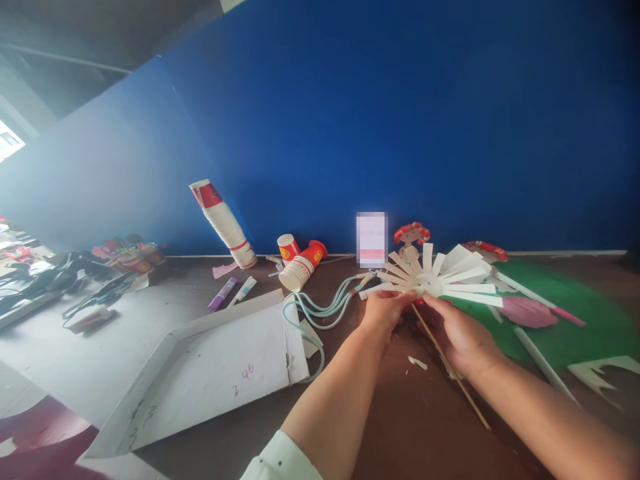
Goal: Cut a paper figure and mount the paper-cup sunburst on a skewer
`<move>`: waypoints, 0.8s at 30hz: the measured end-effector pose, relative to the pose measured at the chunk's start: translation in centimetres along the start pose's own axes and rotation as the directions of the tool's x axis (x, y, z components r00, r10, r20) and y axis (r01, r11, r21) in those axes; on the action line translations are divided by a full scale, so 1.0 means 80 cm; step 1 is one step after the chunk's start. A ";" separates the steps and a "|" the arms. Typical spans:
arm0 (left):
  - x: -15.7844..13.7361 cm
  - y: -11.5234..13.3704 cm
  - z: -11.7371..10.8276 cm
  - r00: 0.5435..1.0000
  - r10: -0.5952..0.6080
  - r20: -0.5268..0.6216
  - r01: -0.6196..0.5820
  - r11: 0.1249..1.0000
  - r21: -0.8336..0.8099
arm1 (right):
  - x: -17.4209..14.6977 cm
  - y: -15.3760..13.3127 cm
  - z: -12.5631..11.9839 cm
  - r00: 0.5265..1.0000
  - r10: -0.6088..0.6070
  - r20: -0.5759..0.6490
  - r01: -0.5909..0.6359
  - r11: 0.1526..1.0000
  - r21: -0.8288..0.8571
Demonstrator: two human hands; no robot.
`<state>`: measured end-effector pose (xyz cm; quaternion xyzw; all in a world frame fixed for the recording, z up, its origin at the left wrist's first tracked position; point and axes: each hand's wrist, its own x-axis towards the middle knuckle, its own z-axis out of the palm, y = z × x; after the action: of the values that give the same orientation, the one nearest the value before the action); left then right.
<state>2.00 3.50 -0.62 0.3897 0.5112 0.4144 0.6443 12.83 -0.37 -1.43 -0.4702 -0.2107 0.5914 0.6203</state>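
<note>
My left hand and my right hand are together over the table, both closed at the base of a paper cup cut into strips. Its white strips fan outward like petals. A thin wooden stick runs from beneath the cup down toward the front right, passing beside my right hand. Where the stick meets the cup is partly covered by my fingers. Small white paper scraps lie on the table between my forearms.
Left of my arms lies a shallow white box lid, with a looped pale cable beside it. Stacked paper cups lean by the blue partition. Glue sticks lie nearby. On the right are green paper and a white rod.
</note>
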 end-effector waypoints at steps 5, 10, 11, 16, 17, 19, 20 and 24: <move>-0.007 0.005 0.002 0.997 0.069 -0.018 -0.069 0.997 -0.035 | 0.000 0.002 0.000 0.997 0.050 -0.061 -0.047 0.997 0.055; -0.006 0.006 0.004 0.993 0.098 -0.058 -0.097 0.995 0.030 | -0.003 0.001 0.003 0.995 0.063 -0.081 -0.057 0.995 0.077; -0.004 0.005 0.004 0.992 0.110 -0.062 -0.107 0.993 0.046 | -0.003 0.001 0.004 0.994 0.065 -0.085 -0.058 0.995 0.077; 0.003 -0.003 0.003 0.986 0.161 -0.049 -0.158 0.985 0.064 | -0.005 0.000 0.004 0.994 0.062 -0.085 -0.056 0.996 0.068; 0.004 -0.004 0.003 0.985 0.167 -0.047 -0.164 0.985 0.059 | -0.005 0.000 0.004 0.995 0.059 -0.081 -0.054 0.996 0.065; 0.006 -0.006 0.003 0.983 0.179 -0.046 -0.176 0.983 0.060 | -0.004 0.001 0.004 0.995 0.055 -0.084 -0.050 0.997 0.061; 0.008 -0.008 0.003 0.981 0.186 -0.047 -0.183 0.981 0.066 | -0.004 0.001 0.004 0.995 0.055 -0.087 -0.050 0.997 0.059; 0.013 -0.012 0.001 0.975 0.218 -0.039 -0.213 0.972 0.101 | -0.003 0.002 0.005 0.994 0.061 -0.094 -0.055 0.997 0.059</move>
<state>2.34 4.11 -1.88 0.4629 0.5013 0.4664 0.5629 12.36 -0.50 -1.26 -0.4862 -0.1505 0.5917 0.6251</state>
